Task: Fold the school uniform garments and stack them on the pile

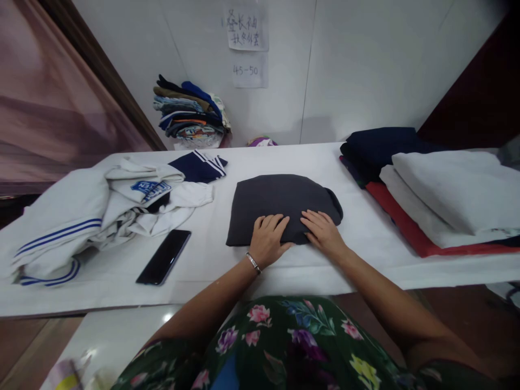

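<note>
A pale grey wall [357, 70] rises behind the far edge of a long table, its flat panels divided by thin dark seams. Two white paper sheets hang on it, one above the other: the upper sheet [247, 40] bears handwritten Chinese characters, the lower sheet [251, 78] reads "45-50". A dusty pink curtain [49, 97] with a brown border drapes past the table's far left corner; a dark red surface [475, 81] slants beyond the far right one. White cloth covers the table [211, 271]. Brown flooring [24, 344] shows below its near edge, beside a glossy pale surface [134, 327] catching a bright glint.
</note>
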Available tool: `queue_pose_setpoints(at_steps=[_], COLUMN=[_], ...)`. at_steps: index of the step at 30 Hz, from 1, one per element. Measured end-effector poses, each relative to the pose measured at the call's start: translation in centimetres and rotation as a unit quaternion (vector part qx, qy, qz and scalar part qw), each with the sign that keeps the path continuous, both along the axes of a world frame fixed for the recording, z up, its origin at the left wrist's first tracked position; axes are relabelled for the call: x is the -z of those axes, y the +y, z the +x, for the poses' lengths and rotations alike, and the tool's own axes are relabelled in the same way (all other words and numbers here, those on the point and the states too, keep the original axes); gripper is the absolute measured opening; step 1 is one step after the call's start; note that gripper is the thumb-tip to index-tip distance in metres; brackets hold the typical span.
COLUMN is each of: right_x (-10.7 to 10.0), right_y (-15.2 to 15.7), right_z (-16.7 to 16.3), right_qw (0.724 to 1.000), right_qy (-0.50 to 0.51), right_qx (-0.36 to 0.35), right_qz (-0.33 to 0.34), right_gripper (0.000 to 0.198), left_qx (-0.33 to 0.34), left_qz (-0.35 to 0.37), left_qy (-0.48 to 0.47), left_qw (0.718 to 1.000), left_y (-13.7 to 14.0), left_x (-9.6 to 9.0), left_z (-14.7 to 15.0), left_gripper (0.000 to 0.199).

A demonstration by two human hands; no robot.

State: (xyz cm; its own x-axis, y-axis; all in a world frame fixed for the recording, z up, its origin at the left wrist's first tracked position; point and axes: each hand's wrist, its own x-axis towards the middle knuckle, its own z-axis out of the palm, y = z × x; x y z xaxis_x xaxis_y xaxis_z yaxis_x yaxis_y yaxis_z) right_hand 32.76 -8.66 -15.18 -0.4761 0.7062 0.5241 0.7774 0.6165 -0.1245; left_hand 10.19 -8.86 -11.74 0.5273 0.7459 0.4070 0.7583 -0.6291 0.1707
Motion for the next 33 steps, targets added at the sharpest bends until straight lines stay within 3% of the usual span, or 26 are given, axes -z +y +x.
queue_pose_setpoints(at_steps=[4, 11, 16, 20, 25, 29, 33], right_x=[-0.1, -0.2, -0.5, -0.1, 0.5, 0.3, 0.2], right_y=[0.3, 0.0, -1.0, -0.6, 0.2, 0.0, 0.0], right_z=[0.0, -0.1, 0.1, 0.5, 0.5, 0.3, 0.4], right_qw=[1.0, 1.0, 0.999, 0.998, 0.997, 0.997, 0.998], right_qy=[0.009, 0.003, -0.031, -0.022, -0.011, -0.005, -0.016], right_qx=[0.002, -0.003, 0.018, 0.055, 0.071, 0.063, 0.051], right_qz=[-0.008, 0.009, -0.002, 0.011, 0.024, 0.037, 0.033], right_gripper=[0.039, 0.034, 0.065, 0.048, 0.033, 0.019, 0.018], left_qx=[0.011, -0.034, -0.036, -0.025, -0.017, -0.066, -0.107], left_qz=[-0.008, 0.002, 0.006, 0.01, 0.011, 0.028, 0.013], left_qy=[0.0, -0.002, 0.004, 0.006, 0.021, 0.015, 0.047], left_qw=[1.0, 0.999, 0.999, 1.0, 1.0, 0.997, 0.993], left_y=[0.0, 1.1, 1.4, 1.3, 1.2, 0.9, 0.3], left_x=[-0.2, -0.1, 0.0, 0.1, 1.1, 1.6, 2.0], left_z=[0.5, 1.4, 1.5, 1.5, 0.2, -2.6, -5.4], left_gripper=[0.069, 0.044, 0.027, 0.02, 0.027, 0.03, 0.023])
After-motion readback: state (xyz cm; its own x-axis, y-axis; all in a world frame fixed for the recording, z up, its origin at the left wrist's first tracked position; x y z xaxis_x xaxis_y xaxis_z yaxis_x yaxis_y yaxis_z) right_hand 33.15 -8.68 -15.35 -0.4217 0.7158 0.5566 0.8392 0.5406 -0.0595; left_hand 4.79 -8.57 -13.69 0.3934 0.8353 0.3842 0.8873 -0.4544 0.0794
